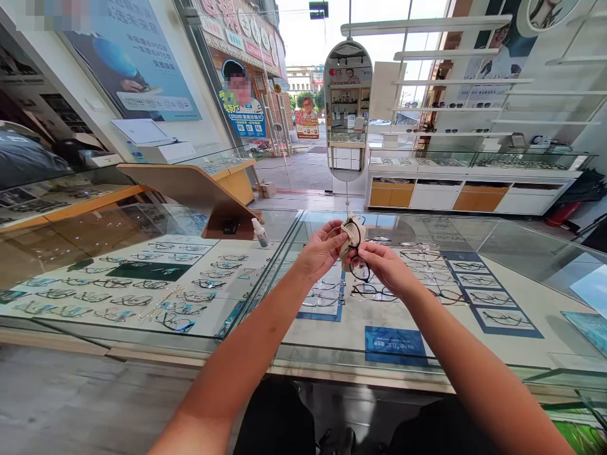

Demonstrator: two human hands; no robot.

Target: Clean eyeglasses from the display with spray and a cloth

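Observation:
Above the glass display case (332, 344), my two hands meet over one pair of dark round-framed glasses (360, 268). My left hand (327, 248) is closed on a beige cloth (348, 239), which is folded around the upper lens. My right hand (382, 262) pinches the frame near its middle, and the lower lens hangs free beside my fingertips. Under the glass, rows of eyeglass frames (374, 292) lie below my hands. A small white spray bottle (260, 232) stands on the glass to the left of my hands.
A brown wooden board (190, 189) leans over the counter at the left. An oval mirror (348, 110) stands beyond the counter. Inside the case lies a blue card (394, 344). Shelves with glasses (450, 131) hang at the back right. Part of a person's sleeve (28, 155) shows at far left.

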